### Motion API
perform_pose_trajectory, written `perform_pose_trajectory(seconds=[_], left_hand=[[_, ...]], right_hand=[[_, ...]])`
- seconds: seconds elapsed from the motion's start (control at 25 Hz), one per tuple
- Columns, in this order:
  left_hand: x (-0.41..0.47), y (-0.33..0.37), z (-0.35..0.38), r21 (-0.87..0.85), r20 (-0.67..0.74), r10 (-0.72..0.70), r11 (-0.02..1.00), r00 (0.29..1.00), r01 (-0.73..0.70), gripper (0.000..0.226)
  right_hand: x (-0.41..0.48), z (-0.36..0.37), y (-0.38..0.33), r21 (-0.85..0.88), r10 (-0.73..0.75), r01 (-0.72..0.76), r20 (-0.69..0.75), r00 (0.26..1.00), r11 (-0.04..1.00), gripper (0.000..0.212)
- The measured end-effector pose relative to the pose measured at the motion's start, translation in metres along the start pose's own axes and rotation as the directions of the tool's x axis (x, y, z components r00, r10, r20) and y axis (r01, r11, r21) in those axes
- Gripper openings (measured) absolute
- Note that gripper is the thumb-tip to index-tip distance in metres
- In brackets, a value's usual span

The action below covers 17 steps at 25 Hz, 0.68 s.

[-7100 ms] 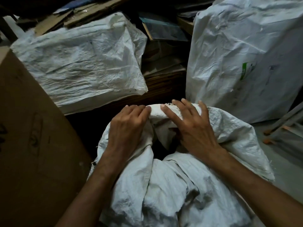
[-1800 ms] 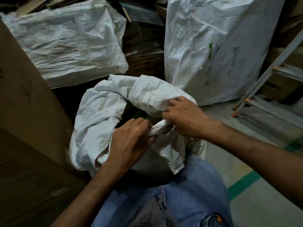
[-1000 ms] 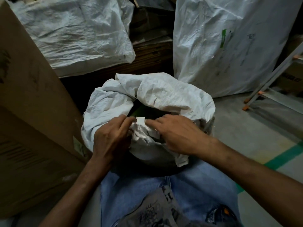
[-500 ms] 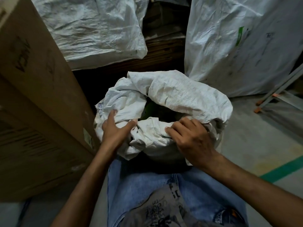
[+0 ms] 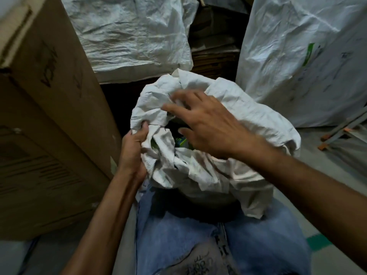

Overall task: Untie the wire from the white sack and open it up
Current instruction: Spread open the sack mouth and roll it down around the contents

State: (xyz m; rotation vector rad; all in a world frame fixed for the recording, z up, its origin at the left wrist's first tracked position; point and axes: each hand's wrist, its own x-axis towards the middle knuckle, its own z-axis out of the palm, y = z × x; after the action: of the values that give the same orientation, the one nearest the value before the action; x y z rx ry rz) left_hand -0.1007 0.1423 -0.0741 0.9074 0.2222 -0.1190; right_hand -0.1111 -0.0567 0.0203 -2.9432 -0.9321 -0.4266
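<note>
The white sack [image 5: 248,116] stands upright directly in front of the person, wedged between the knees of their jeans [image 5: 178,235]. Its neck is not cinched. The woven cloth lies in loose, crumpled folds around a dark gap, which shows something green and a small box [image 5: 180,141] with lettering too small to read. No wire shows on the cloth or in either hand, so the untying looks done. What seems left is to spread the rim wide and fold it back, since the mouth is only partly open and the near folds sag across it.

The left hand [image 5: 135,143] grips a bunch of the rim on the sack's left side, thumb and fingers curled round the cloth. The right hand [image 5: 208,126] is over the opening with fingers spread and straight, reaching toward the far folds. Blur hides whether the tips touch the cloth.

A large cardboard box [image 5: 49,116] stands just beside the sack on the left, its printed marks too dim to read. Behind are a second sack [image 5: 129,32] and a stack of flattened cardboard [image 5: 214,48]. To the right rises a tall sack [image 5: 297,76] with a green label [image 5: 308,54] and faint scrawled handwriting, none of it legible. Metal legs [image 5: 345,130] with orange feet rest on the floor [image 5: 327,165], which carries a green stripe [image 5: 317,242]. The jeans bear a scribbled print, also unreadable.
</note>
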Motion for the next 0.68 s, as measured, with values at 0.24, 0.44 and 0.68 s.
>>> perform_pose_trajectory(seconds=[0.24,0.44,0.68], left_hand=[[0.008,0.039,0.005,0.169,-0.084,-0.062,0.983,0.995,0.075,0.026],[0.021,0.054,0.020,0.705,-0.117,0.225,0.705,0.967,-0.079,0.025],[0.047,0.052,0.058,0.916,0.243,0.130,-0.357,0.961,-0.183,0.086]], right_hand=[[0.118,0.045,0.039,0.077,-0.085,0.069,0.221,0.972,0.995,0.064],[0.144,0.054,0.070,0.175,0.024,-0.081,0.308,0.951,0.981,0.012],[0.159,0.052,0.079,0.268,0.102,-0.268,0.505,0.857,0.925,0.027]])
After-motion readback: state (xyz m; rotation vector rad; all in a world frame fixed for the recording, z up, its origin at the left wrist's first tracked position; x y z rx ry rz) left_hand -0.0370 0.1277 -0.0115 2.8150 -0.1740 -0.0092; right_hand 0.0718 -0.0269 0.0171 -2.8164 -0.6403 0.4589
